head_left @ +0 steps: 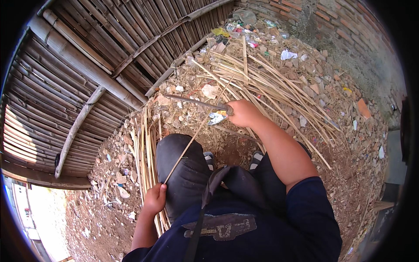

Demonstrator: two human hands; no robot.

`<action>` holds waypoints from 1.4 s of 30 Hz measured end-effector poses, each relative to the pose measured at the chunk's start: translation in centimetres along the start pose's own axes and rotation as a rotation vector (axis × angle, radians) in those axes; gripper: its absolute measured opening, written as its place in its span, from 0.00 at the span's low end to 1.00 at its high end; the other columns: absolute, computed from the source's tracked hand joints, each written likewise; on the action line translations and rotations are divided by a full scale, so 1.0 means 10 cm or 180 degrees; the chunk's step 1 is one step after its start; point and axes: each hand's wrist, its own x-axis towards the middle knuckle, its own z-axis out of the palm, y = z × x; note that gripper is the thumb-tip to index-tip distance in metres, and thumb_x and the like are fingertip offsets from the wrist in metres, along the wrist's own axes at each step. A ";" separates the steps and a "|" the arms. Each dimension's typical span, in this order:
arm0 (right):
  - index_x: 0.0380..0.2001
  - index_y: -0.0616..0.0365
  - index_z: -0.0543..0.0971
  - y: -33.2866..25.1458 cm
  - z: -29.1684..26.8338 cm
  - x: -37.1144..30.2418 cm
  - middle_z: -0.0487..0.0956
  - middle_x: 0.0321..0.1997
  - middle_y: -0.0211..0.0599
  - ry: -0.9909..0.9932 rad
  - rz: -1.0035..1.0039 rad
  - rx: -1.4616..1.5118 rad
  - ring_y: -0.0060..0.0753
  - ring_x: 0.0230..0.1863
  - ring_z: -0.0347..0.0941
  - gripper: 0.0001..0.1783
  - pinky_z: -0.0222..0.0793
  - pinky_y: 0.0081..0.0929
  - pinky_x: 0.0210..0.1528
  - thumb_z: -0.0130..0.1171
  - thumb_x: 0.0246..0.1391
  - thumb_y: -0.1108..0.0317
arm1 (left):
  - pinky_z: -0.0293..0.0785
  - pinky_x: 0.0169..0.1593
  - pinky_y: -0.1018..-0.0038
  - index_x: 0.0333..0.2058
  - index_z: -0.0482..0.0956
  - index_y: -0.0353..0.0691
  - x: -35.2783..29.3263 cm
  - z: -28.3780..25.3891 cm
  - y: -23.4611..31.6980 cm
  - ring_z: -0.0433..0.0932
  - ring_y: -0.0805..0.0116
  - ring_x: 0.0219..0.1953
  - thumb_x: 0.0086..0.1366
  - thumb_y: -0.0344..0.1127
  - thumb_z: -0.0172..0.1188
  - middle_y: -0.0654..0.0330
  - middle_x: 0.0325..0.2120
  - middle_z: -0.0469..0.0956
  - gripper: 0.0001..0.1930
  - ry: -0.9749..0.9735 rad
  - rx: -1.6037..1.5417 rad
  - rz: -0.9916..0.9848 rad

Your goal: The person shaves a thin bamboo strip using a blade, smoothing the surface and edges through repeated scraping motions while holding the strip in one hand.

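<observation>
Viewing from head: I see left hand (155,198) pinching slender strip (187,148) near lower end, strip slanting over left thigh (172,150); right hand (244,113) wrapped round handle of knife (194,101), blade crossing strip, contact unclear. Trimming seems in hand; next stroke calls for steady left hold.

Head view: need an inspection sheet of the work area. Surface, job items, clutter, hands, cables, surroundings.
Surface: uneven dirt ground, strewn with stones and dry straw.
Job's things: thin strip and knife, crossing in view; contact unclear. Large pile of strips ahead and to the right; smaller bundle beside the left leg.
Clutter: white scrap, yellow scrap, other litter.
Hands: left hand grips the strip's near end; right hand grips the knife's handle.
Cables: nothing seen.
Surroundings: bamboo wall left, brick wall right.
</observation>
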 end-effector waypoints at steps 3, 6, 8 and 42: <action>0.39 0.54 0.83 -0.08 -0.07 -0.05 0.84 0.37 0.46 -0.0068 -0.0012 -0.0082 0.53 0.43 0.81 0.12 0.76 0.49 0.45 0.65 0.50 0.65 | 0.69 0.31 0.54 0.29 0.72 0.34 -0.01 -0.01 -0.03 0.75 0.36 0.26 0.78 0.47 0.50 0.39 0.21 0.73 0.22 -0.0059 0.0098 0.0007; 0.39 0.54 0.83 -0.32 -0.05 -0.15 0.84 0.36 0.46 -0.0140 -0.0314 -0.0347 0.54 0.43 0.81 0.13 0.77 0.49 0.45 0.65 0.50 0.65 | 0.69 0.31 0.54 0.29 0.72 0.34 -0.02 -0.01 -0.07 0.75 0.36 0.25 0.78 0.47 0.50 0.39 0.20 0.73 0.22 -0.0047 0.0106 0.0057; 0.39 0.54 0.83 -0.35 -0.01 -0.15 0.84 0.36 0.47 -0.0249 -0.0494 -0.0550 0.53 0.43 0.82 0.13 0.77 0.48 0.45 0.65 0.50 0.64 | 0.69 0.31 0.53 0.29 0.72 0.34 -0.04 -0.02 -0.06 0.75 0.35 0.26 0.78 0.47 0.50 0.39 0.20 0.73 0.22 -0.0079 0.0020 -0.0046; 0.37 0.52 0.83 -0.16 -0.08 -0.06 0.85 0.36 0.44 -0.0208 -0.0210 -0.0451 0.51 0.43 0.82 0.11 0.78 0.48 0.45 0.66 0.48 0.65 | 0.69 0.32 0.55 0.30 0.72 0.33 -0.01 -0.04 0.04 0.73 0.40 0.24 0.79 0.48 0.48 0.41 0.19 0.72 0.23 -0.0136 0.0157 -0.0125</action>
